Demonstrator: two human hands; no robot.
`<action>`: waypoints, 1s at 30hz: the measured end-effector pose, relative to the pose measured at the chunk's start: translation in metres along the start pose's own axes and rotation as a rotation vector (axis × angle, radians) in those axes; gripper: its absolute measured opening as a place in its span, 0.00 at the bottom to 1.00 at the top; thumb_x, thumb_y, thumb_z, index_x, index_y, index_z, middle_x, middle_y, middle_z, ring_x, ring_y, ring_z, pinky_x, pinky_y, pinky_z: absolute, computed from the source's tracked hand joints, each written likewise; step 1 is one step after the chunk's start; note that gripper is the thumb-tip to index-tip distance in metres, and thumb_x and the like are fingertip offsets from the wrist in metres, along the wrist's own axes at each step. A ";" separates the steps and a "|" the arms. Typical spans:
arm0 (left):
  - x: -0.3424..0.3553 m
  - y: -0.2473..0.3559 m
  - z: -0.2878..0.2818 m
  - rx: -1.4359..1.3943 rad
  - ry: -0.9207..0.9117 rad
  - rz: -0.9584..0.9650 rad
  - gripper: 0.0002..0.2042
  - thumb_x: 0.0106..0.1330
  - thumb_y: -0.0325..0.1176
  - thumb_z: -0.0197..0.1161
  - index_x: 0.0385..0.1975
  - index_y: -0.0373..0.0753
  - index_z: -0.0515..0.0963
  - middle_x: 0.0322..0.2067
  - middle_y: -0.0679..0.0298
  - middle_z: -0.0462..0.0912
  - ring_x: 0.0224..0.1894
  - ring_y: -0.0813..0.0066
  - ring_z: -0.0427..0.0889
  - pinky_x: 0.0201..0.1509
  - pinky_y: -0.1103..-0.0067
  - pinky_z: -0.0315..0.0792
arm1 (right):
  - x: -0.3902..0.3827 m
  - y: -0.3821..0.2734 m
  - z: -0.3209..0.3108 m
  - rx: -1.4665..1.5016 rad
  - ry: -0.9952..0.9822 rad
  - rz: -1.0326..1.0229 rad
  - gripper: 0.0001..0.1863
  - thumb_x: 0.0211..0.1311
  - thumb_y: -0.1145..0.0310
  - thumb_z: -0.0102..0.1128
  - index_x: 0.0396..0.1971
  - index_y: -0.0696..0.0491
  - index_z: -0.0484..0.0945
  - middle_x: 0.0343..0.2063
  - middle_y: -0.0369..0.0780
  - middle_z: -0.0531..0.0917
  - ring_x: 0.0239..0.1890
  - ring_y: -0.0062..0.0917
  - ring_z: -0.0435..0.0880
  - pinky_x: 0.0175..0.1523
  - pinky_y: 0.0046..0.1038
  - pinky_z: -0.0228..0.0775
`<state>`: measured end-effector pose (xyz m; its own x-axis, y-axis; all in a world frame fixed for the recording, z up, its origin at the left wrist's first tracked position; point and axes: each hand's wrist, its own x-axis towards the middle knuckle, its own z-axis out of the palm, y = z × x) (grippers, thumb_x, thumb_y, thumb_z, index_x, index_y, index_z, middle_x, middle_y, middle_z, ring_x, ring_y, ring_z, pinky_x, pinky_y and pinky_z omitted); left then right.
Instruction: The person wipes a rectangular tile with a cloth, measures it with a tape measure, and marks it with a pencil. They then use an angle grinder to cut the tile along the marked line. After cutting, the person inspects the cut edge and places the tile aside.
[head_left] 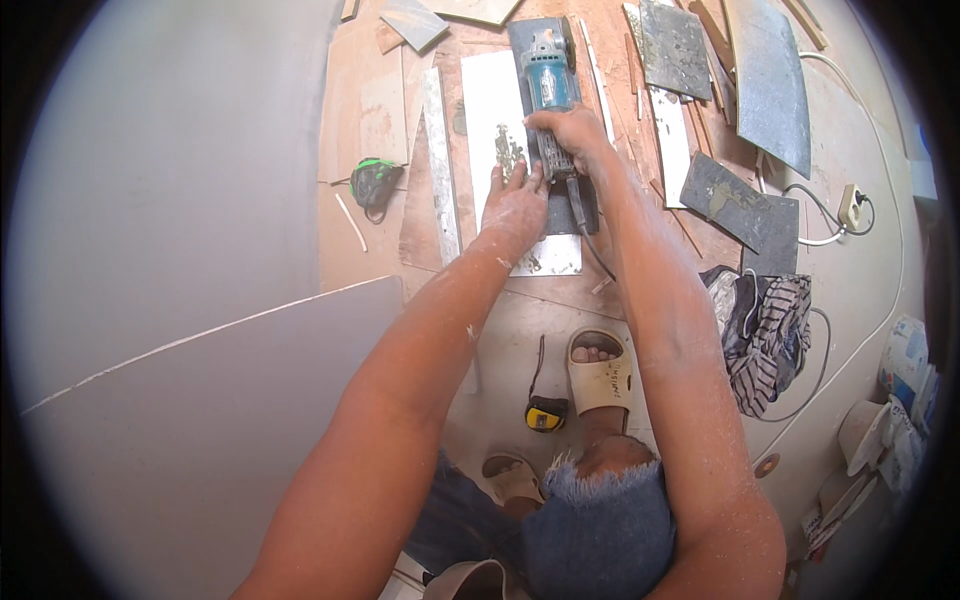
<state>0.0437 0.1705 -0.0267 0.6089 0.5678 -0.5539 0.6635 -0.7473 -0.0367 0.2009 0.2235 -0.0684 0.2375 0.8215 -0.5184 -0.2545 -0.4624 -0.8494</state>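
Observation:
My right hand (580,135) is wrapped round the body of a teal angle grinder (548,82), whose head and disc point away from me. The grinder lies over a dark grey tile strip (572,217), and its black cord trails back toward me. My left hand (515,208) rests flat with fingers spread, beside the grinder's rear end. It presses on a white tile (488,95) with dark blotches and reaches the edge of the dark strip. White dust coats both hands and forearms. The disc's contact with the tile cannot be made out.
Cut tile pieces (735,200) and strips lie to the right, near a power socket (851,207) with cables. A green-and-black tape measure (375,183) sits at left, a yellow one (546,413) by my sandals (600,370). Striped cloth (775,335) lies at right.

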 end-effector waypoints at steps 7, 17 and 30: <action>-0.003 -0.001 -0.002 -0.023 0.003 -0.007 0.35 0.62 0.45 0.68 0.69 0.40 0.67 0.75 0.60 0.56 0.79 0.59 0.47 0.80 0.56 0.42 | -0.003 0.006 0.000 0.052 -0.035 0.006 0.18 0.48 0.74 0.75 0.38 0.65 0.80 0.27 0.44 0.85 0.21 0.27 0.84 0.25 0.29 0.77; -0.005 0.000 -0.008 -0.035 -0.005 -0.003 0.37 0.61 0.45 0.68 0.70 0.39 0.66 0.75 0.60 0.56 0.79 0.58 0.48 0.80 0.55 0.42 | -0.011 0.001 0.000 0.023 0.011 0.031 0.22 0.45 0.71 0.74 0.39 0.70 0.82 0.31 0.50 0.86 0.28 0.32 0.86 0.32 0.32 0.78; -0.007 0.000 -0.007 -0.047 0.018 -0.024 0.39 0.60 0.45 0.70 0.71 0.40 0.64 0.75 0.61 0.58 0.79 0.57 0.46 0.80 0.54 0.42 | -0.019 0.010 -0.001 0.021 0.020 0.040 0.21 0.44 0.70 0.75 0.38 0.68 0.83 0.31 0.49 0.86 0.29 0.32 0.86 0.33 0.33 0.78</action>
<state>0.0425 0.1684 -0.0171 0.5998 0.5917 -0.5387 0.6976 -0.7164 -0.0102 0.1944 0.2026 -0.0672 0.2455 0.7956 -0.5538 -0.2838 -0.4872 -0.8259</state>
